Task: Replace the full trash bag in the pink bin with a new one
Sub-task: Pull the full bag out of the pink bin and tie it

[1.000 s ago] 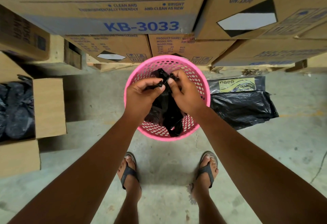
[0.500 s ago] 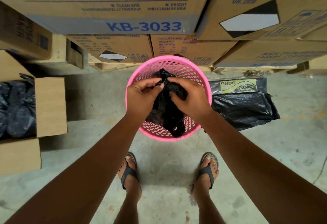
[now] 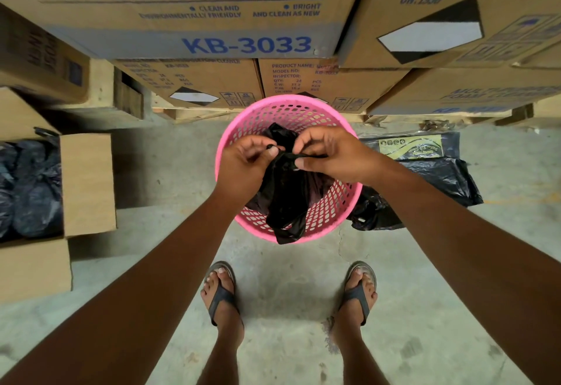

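Observation:
A pink perforated bin point(image 3: 285, 111) stands on the concrete floor in front of my feet. Over its mouth I hold a crumpled black trash bag point(image 3: 288, 199), which hangs down past the near rim. My left hand point(image 3: 246, 166) pinches the bag's top edge between thumb and fingers. My right hand point(image 3: 331, 153) grips the same edge a little to the right. Both hands are close together above the bin. The bin's bottom is hidden by the bag.
A pack of black bags with a yellow label point(image 3: 416, 153) lies on the floor right of the bin. An open cardboard box point(image 3: 88, 184) at the left holds filled black bags point(image 3: 27, 190). Stacked foam cleaner cartons point(image 3: 194, 14) on pallets stand close behind the bin.
My hands have shifted along the bag's top edge and my right hand has turned, fingers now curled over the edge. The bag hangs slightly differently; the bin has not moved.

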A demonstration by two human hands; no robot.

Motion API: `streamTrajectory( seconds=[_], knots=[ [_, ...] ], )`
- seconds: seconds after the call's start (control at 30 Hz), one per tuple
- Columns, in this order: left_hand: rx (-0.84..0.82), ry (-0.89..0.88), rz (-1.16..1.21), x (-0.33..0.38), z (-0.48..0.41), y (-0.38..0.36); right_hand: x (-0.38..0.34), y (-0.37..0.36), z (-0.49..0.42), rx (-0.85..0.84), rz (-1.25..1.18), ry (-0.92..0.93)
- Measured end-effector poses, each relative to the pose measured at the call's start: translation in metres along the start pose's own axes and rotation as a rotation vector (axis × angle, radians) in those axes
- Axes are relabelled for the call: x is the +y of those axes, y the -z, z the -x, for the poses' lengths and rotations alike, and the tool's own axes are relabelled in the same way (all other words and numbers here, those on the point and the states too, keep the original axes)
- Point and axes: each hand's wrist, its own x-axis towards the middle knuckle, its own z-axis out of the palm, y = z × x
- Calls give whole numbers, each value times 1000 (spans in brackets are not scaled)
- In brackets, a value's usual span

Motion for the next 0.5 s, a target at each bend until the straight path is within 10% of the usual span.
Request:
streamTrajectory(
  seconds=[0.5],
  knots=[
    [83, 113, 160, 3, -6, -7, 20, -31, -3, 592, -15, 146]
  ],
)
